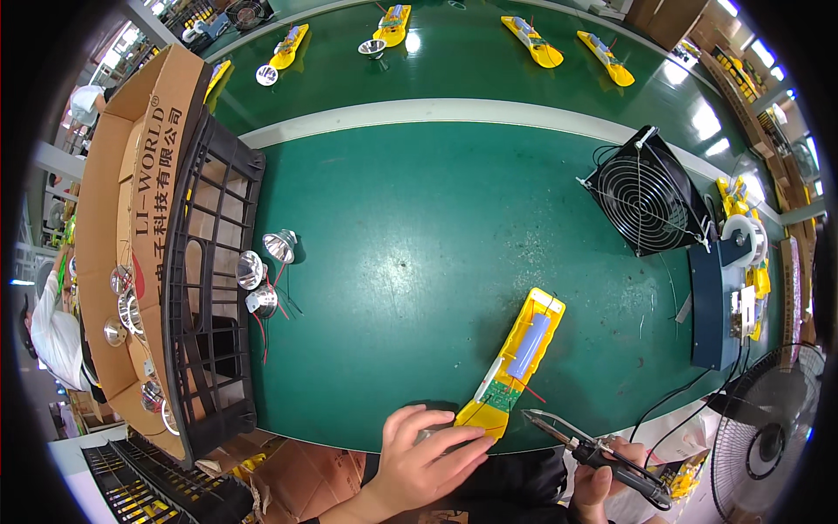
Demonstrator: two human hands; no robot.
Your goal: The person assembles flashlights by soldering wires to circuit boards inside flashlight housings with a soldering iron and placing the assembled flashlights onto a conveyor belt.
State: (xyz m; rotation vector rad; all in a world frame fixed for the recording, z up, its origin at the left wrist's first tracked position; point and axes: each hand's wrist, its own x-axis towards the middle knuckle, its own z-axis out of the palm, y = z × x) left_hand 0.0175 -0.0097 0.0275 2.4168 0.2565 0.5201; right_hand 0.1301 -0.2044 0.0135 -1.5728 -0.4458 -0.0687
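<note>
A yellow plastic flashlight housing (552, 306) lies at a slant near the table's front edge. Inside it sit a purple cylindrical battery (529, 346) and a green circuit board (500, 396), with a short red wire sticking out beside them. My left hand (428, 463) grips the near end of the housing, its fingers curled over it. A silvery round part shows partly behind those fingers. Just right of the housing, my right hand (602, 480) holds a soldering iron (602, 456) by its black handle. The pointed metal tip is apart from the board.
Silver reflector cups (279, 246) with wires stand at left beside a black crate (218, 288) and a cardboard box (166, 113). A black fan (644, 194) and a blue machine with a white reel (711, 301) stand right. Yellow housings (534, 44) lie on the far belt.
</note>
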